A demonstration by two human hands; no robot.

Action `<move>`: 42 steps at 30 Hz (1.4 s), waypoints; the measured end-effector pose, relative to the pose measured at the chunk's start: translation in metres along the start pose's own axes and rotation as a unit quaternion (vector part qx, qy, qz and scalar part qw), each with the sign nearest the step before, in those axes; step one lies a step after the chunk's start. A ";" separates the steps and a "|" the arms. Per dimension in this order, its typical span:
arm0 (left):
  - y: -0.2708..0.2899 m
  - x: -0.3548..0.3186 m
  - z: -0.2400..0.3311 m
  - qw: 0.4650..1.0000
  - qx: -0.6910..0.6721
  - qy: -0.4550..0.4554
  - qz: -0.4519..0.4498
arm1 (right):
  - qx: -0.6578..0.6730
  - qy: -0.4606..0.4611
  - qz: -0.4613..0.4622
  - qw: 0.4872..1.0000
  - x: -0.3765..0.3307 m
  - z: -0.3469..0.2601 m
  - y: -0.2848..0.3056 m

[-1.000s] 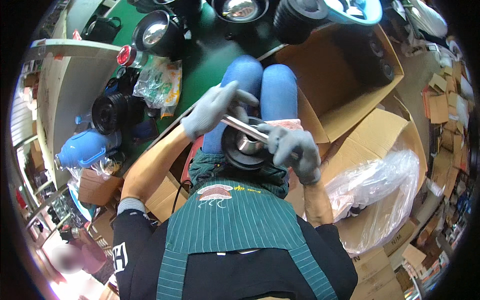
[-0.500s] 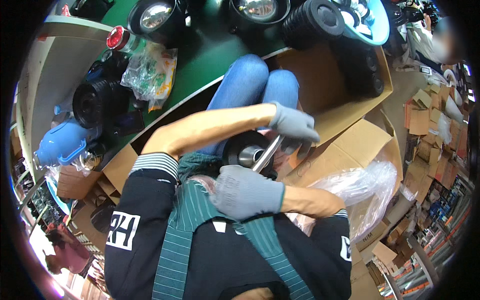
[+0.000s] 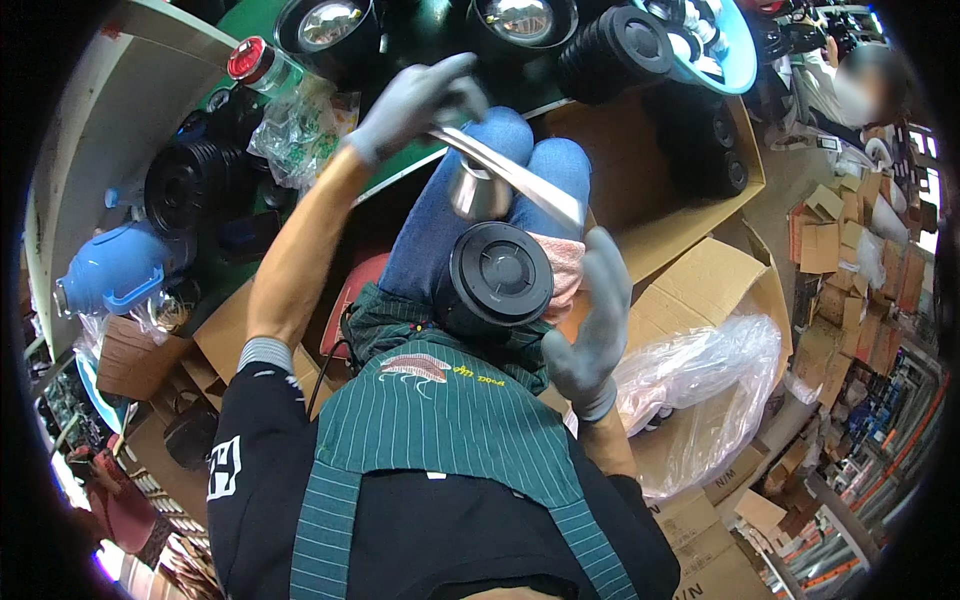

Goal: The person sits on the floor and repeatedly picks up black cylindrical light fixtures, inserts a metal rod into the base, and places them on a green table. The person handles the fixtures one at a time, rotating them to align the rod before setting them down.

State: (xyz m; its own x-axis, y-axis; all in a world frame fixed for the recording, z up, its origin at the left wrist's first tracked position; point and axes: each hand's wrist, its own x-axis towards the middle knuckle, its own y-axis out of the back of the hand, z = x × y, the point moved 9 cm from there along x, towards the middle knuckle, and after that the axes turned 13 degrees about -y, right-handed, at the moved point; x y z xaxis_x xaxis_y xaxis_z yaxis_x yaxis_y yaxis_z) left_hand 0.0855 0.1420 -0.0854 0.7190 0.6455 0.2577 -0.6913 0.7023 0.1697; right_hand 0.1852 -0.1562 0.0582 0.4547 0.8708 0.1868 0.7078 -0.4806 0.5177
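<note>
A black cylinder (image 3: 502,272) sits on the lap (image 3: 415,250); its round end faces up, ringed with concentric ridges around a flat centre, while its side wall shows toward 8 o'clock; the gloved right hand (image 3: 592,325) is just beside it at 4 o'clock, fingers spread, though whether the thumb touches is unclear. A shiny steel bar (image 3: 512,174), long, straight and flat, lies slantwise at 12 o'clock from the cylinder, running from 10 o'clock down to 4 o'clock; the gloved left hand (image 3: 420,105) is at its 10 o'clock end; a short, smooth steel cup (image 3: 480,195) shows just below the bar, between it and the cylinder.
</note>
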 end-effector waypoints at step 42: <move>0.244 0.284 0.074 0.787 0.584 -0.164 0.110 | 0.617 -0.342 -0.258 0.661 0.035 0.170 -0.087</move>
State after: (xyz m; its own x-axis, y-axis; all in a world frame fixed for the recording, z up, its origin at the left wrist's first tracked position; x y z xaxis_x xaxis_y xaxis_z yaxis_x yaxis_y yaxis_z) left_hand 0.1155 0.4742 0.0994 0.6475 0.4663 0.6028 -0.5285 -0.2951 0.7960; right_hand 0.2317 -0.1015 -0.1225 -0.1798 0.9043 -0.3871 0.5743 -0.2230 -0.7877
